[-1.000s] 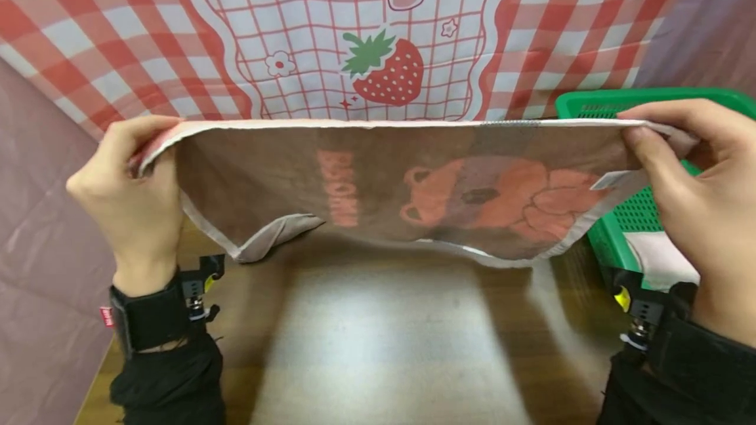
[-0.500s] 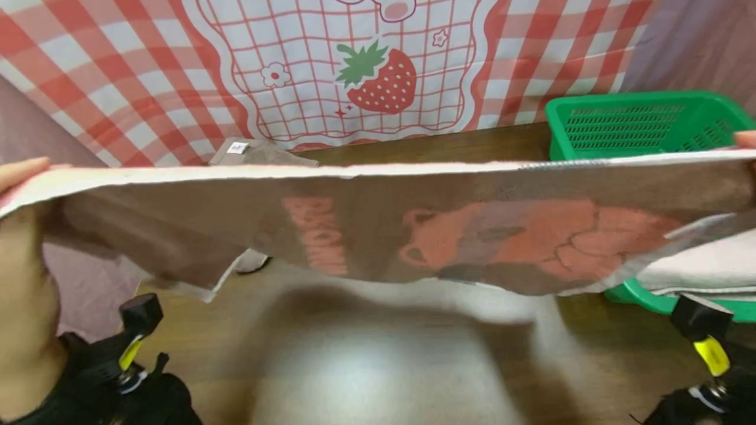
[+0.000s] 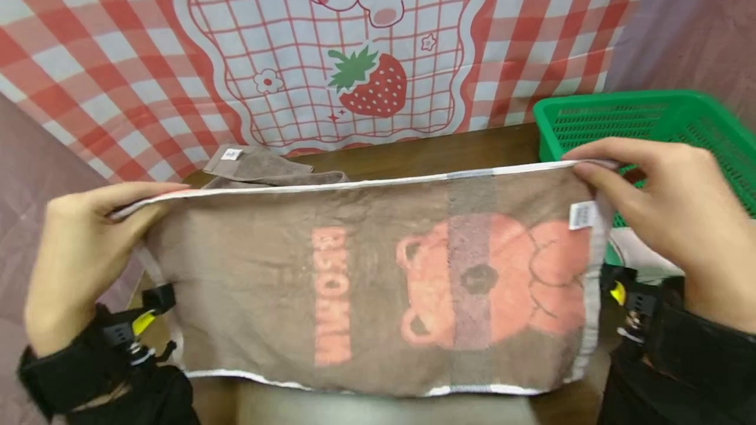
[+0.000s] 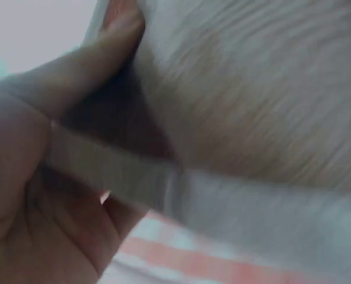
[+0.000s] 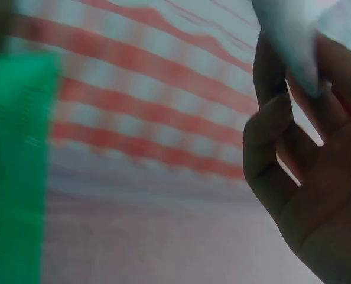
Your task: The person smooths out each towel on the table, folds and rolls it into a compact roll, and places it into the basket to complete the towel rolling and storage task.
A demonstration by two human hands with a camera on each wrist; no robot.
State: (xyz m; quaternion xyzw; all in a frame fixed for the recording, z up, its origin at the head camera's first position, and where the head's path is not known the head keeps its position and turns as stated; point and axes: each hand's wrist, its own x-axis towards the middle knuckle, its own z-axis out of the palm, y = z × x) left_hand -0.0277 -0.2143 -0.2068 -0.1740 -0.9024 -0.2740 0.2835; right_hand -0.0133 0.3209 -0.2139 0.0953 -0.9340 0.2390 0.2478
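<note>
A brown towel (image 3: 384, 281) with an orange bear, orange lettering and white edging is stretched out between both hands in the head view. My left hand (image 3: 88, 248) pinches its upper left corner between thumb and fingers. At the upper right corner my right hand (image 3: 667, 208) pinches the edge the same way. A small white label (image 3: 582, 215) shows near the right side. In the left wrist view the towel (image 4: 252, 118) is blurred and fills most of the frame. Only a tip of the towel (image 5: 293, 47) shows in the right wrist view.
A green basket (image 3: 549, 123) stands at the right behind my right hand, with a folded white cloth (image 3: 634, 248) at its near side. Another brown cloth (image 3: 260, 166) lies on the wooden table (image 3: 472, 149) behind the towel. A checked strawberry cloth (image 3: 378, 84) hangs at the back.
The towel rose toward the camera, then came back down and now hangs flatter, with its whole bear print facing me. The brown cloth behind has come into view. Both hands keep their hold.
</note>
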